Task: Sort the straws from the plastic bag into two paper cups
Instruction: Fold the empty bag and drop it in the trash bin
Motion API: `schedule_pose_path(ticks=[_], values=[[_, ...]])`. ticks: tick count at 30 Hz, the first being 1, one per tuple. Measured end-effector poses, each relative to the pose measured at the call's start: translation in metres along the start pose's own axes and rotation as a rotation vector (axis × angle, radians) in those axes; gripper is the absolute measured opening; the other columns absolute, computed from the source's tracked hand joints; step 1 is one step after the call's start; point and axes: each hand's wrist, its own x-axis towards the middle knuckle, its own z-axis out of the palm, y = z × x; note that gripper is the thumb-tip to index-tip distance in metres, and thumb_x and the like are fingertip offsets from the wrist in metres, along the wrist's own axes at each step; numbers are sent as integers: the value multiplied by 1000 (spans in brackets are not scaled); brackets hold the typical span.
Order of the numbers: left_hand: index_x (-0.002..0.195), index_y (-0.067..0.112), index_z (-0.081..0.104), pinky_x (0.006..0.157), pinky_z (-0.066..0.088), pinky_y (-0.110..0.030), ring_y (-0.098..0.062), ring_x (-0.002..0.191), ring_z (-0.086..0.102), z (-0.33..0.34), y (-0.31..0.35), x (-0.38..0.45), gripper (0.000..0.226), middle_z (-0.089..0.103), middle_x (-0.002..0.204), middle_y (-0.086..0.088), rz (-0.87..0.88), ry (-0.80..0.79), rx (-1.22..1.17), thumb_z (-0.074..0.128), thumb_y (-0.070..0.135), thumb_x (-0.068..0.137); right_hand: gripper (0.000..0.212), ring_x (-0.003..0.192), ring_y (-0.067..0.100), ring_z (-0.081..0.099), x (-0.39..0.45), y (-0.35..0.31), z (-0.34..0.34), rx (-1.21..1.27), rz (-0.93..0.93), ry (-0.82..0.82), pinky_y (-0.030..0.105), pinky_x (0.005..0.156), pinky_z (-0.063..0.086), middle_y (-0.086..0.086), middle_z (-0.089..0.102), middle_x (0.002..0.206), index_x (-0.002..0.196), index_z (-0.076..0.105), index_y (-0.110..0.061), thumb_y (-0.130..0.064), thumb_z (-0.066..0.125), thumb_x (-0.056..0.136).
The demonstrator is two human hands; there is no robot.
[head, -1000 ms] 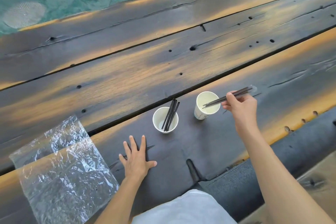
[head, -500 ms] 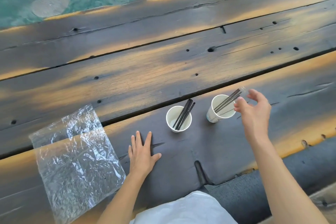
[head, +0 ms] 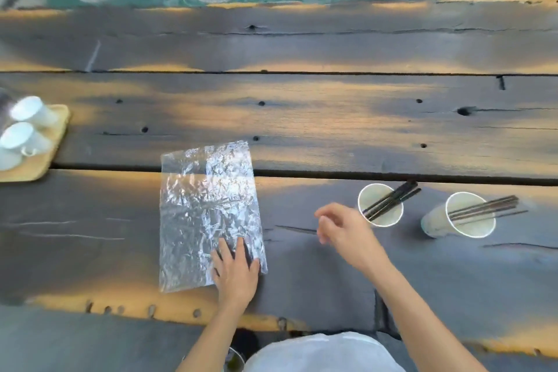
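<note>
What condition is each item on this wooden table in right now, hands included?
Clear crinkled plastic bag: flat, looks empty.
Left white paper cup: upright, dark straws leaning inside.
Right white paper cup: tilted, thin dark straws inside.
Left hand: fingers straight, resting on the bag's corner.
Right hand: blurred, loosely curled, holds nothing.
White ceramic cups: on a light wooden tray.

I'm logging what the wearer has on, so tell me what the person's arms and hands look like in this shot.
Both arms are bare as far as the frame shows, with no sleeves in view. The left hand and the right hand wear no gloves, and I can see no rings, watch or bracelet, though the right hand is motion-blurred. A white garment shows at the bottom edge.
</note>
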Motion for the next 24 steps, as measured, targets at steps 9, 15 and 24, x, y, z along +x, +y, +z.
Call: schedule_pose_path(ticks=[9,15,24], values=[[155,34,27,124,13,-45,-20,155,1,31,36,-52,61,3,168,2,172,-256,-471,50,37,99,24,61,27,47,25,97,68,-291,412,-117,25,48,26,4,46,56,55,40,-16,-16,55,75],[149,34,37,113,34,-28,-5,138,37,25,31,-53,53,28,157,11,191,-315,-676,52,33,98,22,58,20,48,18,108,72,-304,419,-29,28,52,36,0,52,60,60,50,-14,-16,63,78],[139,13,50,84,59,-34,-22,98,67,-54,-4,23,42,60,117,2,-178,68,-1112,54,7,97,11,53,22,58,58,76,46,116,425,126,31,52,48,11,62,89,101,53,-8,-8,46,93]])
